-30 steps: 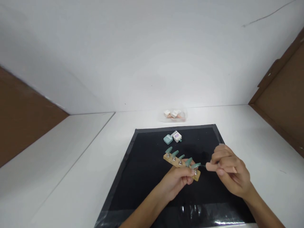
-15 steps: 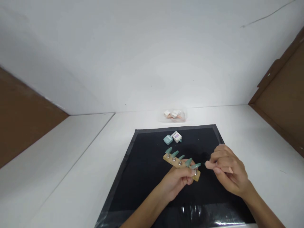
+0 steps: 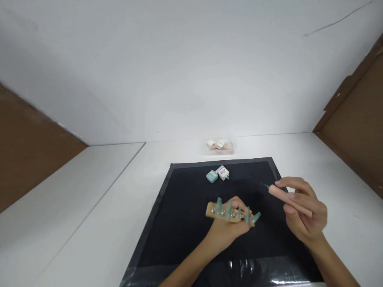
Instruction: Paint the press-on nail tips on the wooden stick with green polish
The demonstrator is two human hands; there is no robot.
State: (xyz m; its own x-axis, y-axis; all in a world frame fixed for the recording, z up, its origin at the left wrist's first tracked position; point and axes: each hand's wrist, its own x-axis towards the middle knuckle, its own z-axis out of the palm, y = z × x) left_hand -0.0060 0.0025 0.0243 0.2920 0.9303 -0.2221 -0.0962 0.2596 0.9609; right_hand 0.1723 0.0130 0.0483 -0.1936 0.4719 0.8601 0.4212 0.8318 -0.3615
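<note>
Head view: the only view, looking forward and down on two bare hands over one black mat (image 3: 179,223) on a white table (image 3: 104,223).
Hands: two, the person's left hand (image 3: 226,231) and right hand (image 3: 308,211), well apart.
Wooden bar: one, pale, held up in front of the mat; its left end (image 3: 210,209) sticks out past the left hand.
Green nail tips: five, in a row along the bar (image 3: 229,211); the first four point mostly upward, and the rightmost leans out to the right.
Silver knobs: four make themselves plain on the bar (image 3: 233,215); whether a fifth sits under the last tip cannot be told.
Left hand: closed around the bar from below and behind, thumb along its near side, fingers curled up beyond it.
Brush: one, with a pink handle (image 3: 289,200) and a dark tip pointing up and left.
Right hand: pinched on the pink handle between thumb and fingers, the other fingers loosely bent.
Bar to hands: in the left hand's grasp, to the left of the right hand; the brush tip is near the rightmost nail tip, apart from it.
Small square items: two, one teal (image 3: 212,176) and one white with a purple mark (image 3: 223,172), side by side on the mat beyond the bar.
Clear tray: one (image 3: 230,151), behind the mat, holding two white blocks (image 3: 220,144) and some pink pieces, too small to count.
Brown side panels: two, one left (image 3: 32,147), one right (image 3: 356,115).
</note>
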